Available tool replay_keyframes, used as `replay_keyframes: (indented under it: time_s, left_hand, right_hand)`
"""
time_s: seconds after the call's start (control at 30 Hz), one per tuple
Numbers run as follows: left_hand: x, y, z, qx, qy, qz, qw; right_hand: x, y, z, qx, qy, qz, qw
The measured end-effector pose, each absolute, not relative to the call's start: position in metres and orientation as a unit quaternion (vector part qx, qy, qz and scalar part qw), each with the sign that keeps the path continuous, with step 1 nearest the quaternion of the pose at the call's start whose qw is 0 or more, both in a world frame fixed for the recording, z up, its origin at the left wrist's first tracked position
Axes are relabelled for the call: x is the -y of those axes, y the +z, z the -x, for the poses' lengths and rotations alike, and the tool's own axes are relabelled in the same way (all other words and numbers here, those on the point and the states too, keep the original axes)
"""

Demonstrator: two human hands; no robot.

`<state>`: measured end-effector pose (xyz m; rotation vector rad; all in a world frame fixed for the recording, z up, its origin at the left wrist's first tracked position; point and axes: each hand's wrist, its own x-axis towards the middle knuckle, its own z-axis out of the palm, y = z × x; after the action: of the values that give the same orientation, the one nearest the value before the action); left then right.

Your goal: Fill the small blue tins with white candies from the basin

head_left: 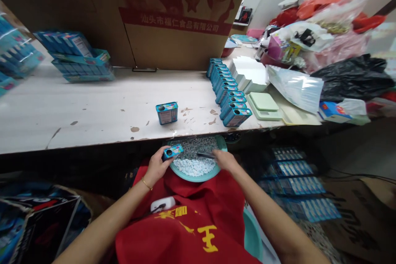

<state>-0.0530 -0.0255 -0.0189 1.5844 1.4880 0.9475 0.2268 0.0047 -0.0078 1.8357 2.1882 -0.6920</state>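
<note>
My left hand [157,166] is closed around a small blue tin [173,152] with a dark round opening in its top, held over the left rim of a teal basin [198,179]. White pellet-like candies [194,167] fill the basin on my lap. At its right side my right hand [224,159] grips a dark, flat scoop-like tool [205,155], blurred, its tip among the candies. Another blue tin [168,114] stands alone on the table above the basin. To its right runs a row of similar blue tins [227,90].
The white table [93,111] ends just beyond the basin. A large cardboard box [173,49] stands at its back. Packed blue boxes [80,57] sit left; a pale green scale [264,105], white cards [249,72] and plastic bags [328,29] lie right. Stacked tins [297,181] stand below.
</note>
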Motion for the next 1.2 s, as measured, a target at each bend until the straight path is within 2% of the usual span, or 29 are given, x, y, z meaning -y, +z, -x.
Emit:
replay_keyframes:
  time_s: [0.13,0.3,0.47,0.67,0.8,0.9,1.2]
  left_hand:
    - [0.026,-0.018,0.053,-0.590,0.383,-0.599,0.383]
    - [0.025,-0.019,0.052,-0.597,0.398,-0.581,0.383]
    - [0.025,-0.021,0.054,-0.603,0.403,-0.578,0.374]
    - [0.023,-0.019,0.050,-0.597,0.386,-0.599,0.369]
    - [0.021,-0.018,0.045,-0.586,0.362,-0.633,0.354]
    - [0.020,-0.018,0.043,-0.587,0.345,-0.651,0.338]
    - [0.021,-0.022,0.044,-0.595,0.330,-0.664,0.310]
  right_hand:
    - [-0.005,-0.065,-0.180,-0.720,-0.271,-0.636,0.061]
    - [-0.012,-0.090,-0.159,-0.703,-0.335,-0.627,-0.022]
    - [-0.011,-0.078,-0.191,-0.707,-0.377,-0.588,-0.105]
    - [-0.008,-0.025,-0.226,-0.686,-0.441,-0.546,-0.192]
    - [-0.008,0.018,-0.227,-0.706,-0.464,-0.502,-0.183]
    - [-0.011,0.043,-0.213,-0.746,-0.445,-0.474,-0.140]
    - [-0.017,0.098,-0.167,-0.850,-0.204,-0.479,0.078]
